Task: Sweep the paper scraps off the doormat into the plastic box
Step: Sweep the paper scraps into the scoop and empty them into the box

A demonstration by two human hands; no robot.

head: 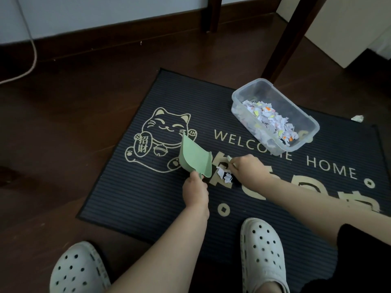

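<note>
1 dark doormat (pixel 131 187) lies on the brown wood floor (pixel 63 123), printed with a cat and the words WELCOME HOME. 1 clear plastic box (pixel 273 96) stands on the mat's far right part, with no lid on it. It holds a heap of white and coloured paper scraps (pixel 273 121) that fills mostly its near end, while the far end shows bare bottom.

A small pile of loose scraps (pixel 224 175) remains on the mat near its middle, between the 2 hands and well short of the box. 1 more scrap (pixel 357 118) lies on the floor just past the mat's far right edge.

The left hand (pixel 195 191) grips the handle of 1 green dustpan (pixel 194 157), fingers curled round it. The pan is tilted up on its edge just left of the pile, its open side towards the scraps. The right hand (pixel 247 168) sits just right of the pile, partly over it. Its fingers are curled round a small pale object (pixel 229 158), of which only the tip pokes out, so I cannot tell what it is.

2 white clogs with holes are at the bottom: the left clog (pixel 78 269) on the floor, the right clog (pixel 262 254) on the mat. 2 dark furniture legs (pixel 213 13) (pixel 289 39) stand behind, the slanted one ending just beyond the box. 1 pale cable (pixel 31 49) hangs at the left wall, and a white cabinet (pixel 338 28) fills the far right corner.
</note>
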